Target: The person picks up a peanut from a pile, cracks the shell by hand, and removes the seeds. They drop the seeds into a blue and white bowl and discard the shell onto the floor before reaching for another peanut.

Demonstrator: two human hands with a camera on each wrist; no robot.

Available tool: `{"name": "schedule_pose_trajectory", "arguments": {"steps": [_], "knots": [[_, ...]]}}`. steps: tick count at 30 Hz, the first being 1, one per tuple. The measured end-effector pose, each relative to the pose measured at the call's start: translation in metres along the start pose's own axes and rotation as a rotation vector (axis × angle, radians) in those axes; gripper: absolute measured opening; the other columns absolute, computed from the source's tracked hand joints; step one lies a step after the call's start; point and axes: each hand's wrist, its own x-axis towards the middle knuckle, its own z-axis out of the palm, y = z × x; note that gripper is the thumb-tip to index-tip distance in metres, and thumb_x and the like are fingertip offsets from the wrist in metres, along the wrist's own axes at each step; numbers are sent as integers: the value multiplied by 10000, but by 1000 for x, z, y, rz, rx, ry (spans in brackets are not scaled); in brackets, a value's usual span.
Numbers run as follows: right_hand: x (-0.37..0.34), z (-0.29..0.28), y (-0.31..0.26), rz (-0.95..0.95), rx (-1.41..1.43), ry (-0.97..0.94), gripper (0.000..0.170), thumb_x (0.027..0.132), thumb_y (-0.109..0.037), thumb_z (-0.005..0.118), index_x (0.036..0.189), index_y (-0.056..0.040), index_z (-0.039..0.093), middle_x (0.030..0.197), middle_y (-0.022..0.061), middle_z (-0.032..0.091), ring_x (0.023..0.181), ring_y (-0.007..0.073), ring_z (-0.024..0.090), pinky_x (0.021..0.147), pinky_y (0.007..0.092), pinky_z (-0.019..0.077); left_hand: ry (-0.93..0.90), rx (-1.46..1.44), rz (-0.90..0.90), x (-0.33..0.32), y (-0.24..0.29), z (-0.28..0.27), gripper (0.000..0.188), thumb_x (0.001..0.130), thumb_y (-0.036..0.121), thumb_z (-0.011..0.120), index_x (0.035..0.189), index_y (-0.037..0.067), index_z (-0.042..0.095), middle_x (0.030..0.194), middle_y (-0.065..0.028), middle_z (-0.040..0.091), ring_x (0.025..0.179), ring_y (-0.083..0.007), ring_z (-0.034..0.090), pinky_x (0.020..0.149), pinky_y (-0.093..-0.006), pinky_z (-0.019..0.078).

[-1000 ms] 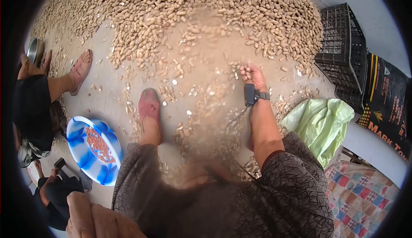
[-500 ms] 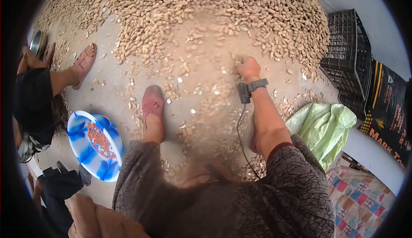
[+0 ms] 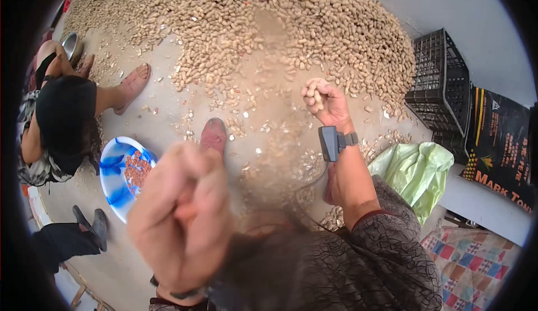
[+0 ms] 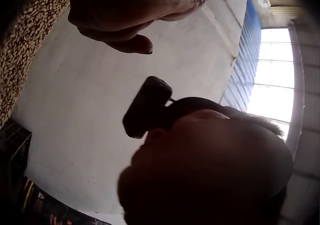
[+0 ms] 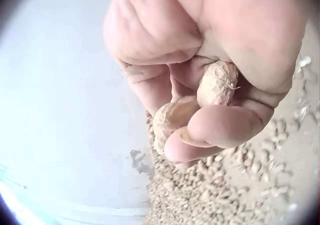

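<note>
My right hand point(image 3: 336, 106) is held over the floor in front of the peanut pile point(image 3: 224, 25), palm turned up. Its curled fingers grip unshelled peanuts; in the right wrist view one peanut point(image 5: 217, 82) lies against the palm and another peanut point(image 5: 170, 122) shows by the fingertips. My left hand point(image 3: 179, 215) is raised close to the head camera, blurred, with its fingers curled in. No object shows between these fingers, and the inside of the fist is mostly hidden. Behind it, a blue and white basin point(image 3: 115, 179) with reddish shelled kernels point(image 3: 136, 169) is partly covered.
Black crates point(image 3: 437, 81) stand at the right, beside a black printed sack point(image 3: 501, 148). A pale green sack point(image 3: 414, 171) lies near my right knee. Shell bits point(image 3: 280, 143) litter the floor between my feet. Another person point(image 3: 67, 109) sits at the left near a metal bowl point(image 3: 72, 47).
My left hand has risen from the lower left toward the middle, in front of the basin. The right hand has turned from palm down to palm up, now showing peanuts in its fingers.
</note>
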Motion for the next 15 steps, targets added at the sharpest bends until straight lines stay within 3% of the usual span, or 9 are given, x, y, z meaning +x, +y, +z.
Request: {"name": "schedule_pose_trajectory", "arguments": {"steps": [1, 5, 7, 8, 10, 11, 13, 15], "knots": [[-2, 22, -3, -8, -15, -14, 209, 817, -134, 546, 954, 22, 551, 880, 165, 599, 640, 167, 552, 487, 214, 443, 88, 85, 19, 1, -3, 0, 152, 905, 140, 498, 844, 3, 523, 632, -7, 402, 372, -59, 274, 343, -179, 255], [-20, 104, -12, -27, -110, -103, 216, 810, -122, 560, 970, 22, 540, 866, 168, 596, 623, 162, 538, 506, 222, 458, 58, 89, 21, 11, -12, -13, 158, 898, 143, 513, 919, -11, 543, 660, -3, 455, 413, -42, 326, 360, -163, 264], [-22, 119, -13, -22, -135, -176, 205, 812, -111, 566, 960, 27, 535, 852, 163, 591, 611, 152, 529, 505, 215, 457, -107, 39, -44, 14, -12, -20, 150, 895, 137, 511, 924, -5, 550, 670, 8, 471, 465, -33, 364, 374, -155, 274], [-24, 127, -13, -1, -131, -201, 205, 812, -111, 566, 960, 27, 535, 852, 163, 591, 611, 152, 529, 505, 215, 457, -92, 36, -15, 18, -9, -25, 150, 895, 137, 511, 924, -5, 550, 670, 8, 471, 465, -33, 364, 374, -155, 274], [-32, 147, -14, 15, -167, -181, 193, 821, -110, 558, 956, 26, 535, 845, 158, 589, 604, 147, 526, 499, 201, 448, -345, -95, -105, 24, 1, -33, 206, 937, 138, 428, 1007, -39, 507, 738, -24, 477, 512, -54, 402, 352, -167, 311], [-40, 158, -15, 31, -167, -199, 193, 821, -110, 558, 956, 26, 535, 845, 158, 589, 604, 147, 526, 499, 201, 448, -337, -96, -82, 21, 11, -34, 206, 937, 138, 428, 1007, -39, 507, 738, -24, 477, 512, -54, 402, 352, -167, 311], [-60, 180, -19, -15, -351, -52, 186, 821, -118, 561, 957, 9, 555, 836, 109, 621, 640, 96, 573, 520, 147, 461, -122, -41, 139, 18, 36, -34, 93, 883, 116, 513, 898, 28, 539, 664, 36, 438, 504, -30, 384, 365, -159, 279], [-73, 190, -26, -25, -374, -68, 197, 821, -119, 559, 967, 13, 552, 832, 108, 621, 645, 98, 575, 524, 147, 461, -302, -182, 115, 18, 68, -61, 59, 880, 96, 502, 895, 40, 518, 683, 38, 448, 511, -25, 388, 360, -166, 282]]}}
